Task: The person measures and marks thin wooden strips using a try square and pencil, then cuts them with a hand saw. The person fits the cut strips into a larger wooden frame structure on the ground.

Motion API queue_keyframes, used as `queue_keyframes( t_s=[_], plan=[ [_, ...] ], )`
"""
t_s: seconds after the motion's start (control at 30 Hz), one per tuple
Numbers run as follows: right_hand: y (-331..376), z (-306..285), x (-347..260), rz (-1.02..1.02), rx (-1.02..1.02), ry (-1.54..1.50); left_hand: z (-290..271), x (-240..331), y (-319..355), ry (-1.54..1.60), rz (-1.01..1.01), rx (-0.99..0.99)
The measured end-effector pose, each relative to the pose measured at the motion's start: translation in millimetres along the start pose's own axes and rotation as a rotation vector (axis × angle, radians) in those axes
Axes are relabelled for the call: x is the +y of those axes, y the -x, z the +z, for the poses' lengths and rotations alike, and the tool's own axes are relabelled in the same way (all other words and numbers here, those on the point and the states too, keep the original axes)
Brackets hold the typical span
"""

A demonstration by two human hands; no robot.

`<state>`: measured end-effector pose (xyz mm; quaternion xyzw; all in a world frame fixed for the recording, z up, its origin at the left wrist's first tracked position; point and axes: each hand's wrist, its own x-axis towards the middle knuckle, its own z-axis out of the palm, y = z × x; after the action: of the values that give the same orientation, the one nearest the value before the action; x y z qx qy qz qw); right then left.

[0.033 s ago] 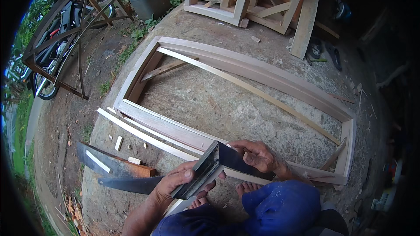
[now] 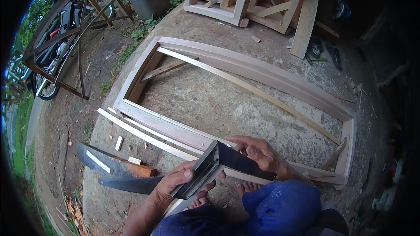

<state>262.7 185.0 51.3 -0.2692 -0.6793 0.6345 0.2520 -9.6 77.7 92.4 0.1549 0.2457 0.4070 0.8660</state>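
Note:
My left hand (image 2: 176, 181) is closed around the grey metal stock of a try square (image 2: 238, 162), thumb on top and fingertips showing beyond its lower edge. The wide dark blade slants down to the right, toward my right knee. Along the blade's upper edge lies my right hand (image 2: 259, 154), its fingers bent and its thumb near the blade; part of its grip is hidden. Just beyond both hands is a large pale wooden frame (image 2: 280, 71) on the ground. To the left of my left hand lies a handsaw (image 2: 129, 185).
A thin batten (image 2: 249, 89) crosses the frame diagonally. Loose pale strips (image 2: 146, 134) lie along its near side. A reddish wood block (image 2: 142, 169) and another dark blade (image 2: 94, 161) sit at left. More wooden frames (image 2: 218, 14), a motorcycle (image 2: 52, 57) and a grey bin (image 2: 151, 2) stand behind.
My right hand has shifted very slightly up and to the right along the blade, its fingers changing their bend. The left hand and the try square look the same.

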Motion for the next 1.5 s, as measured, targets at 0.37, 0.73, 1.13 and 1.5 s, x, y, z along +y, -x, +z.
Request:
queue_keyframes(
  t_s=[0.37,0.73,1.13,1.5],
  plan=[
    [-12.3,5.4,-37.4,-0.362,0.194,0.683,-16.8,6.0,-9.7,-0.043,0.044,0.035],
    [-15.4,10.2,-45.1,-0.418,0.198,0.712,-18.8,6.3,-10.1,-0.081,0.068,0.034],
    [-5.0,3.0,-43.8,-0.311,0.032,0.878,-28.2,10.2,-7.2,-0.056,0.087,0.029],
    [1.3,9.4,-2.3,-0.209,0.127,0.798,-52.3,20.9,-11.2,0.023,0.111,-0.045]
  ],
)
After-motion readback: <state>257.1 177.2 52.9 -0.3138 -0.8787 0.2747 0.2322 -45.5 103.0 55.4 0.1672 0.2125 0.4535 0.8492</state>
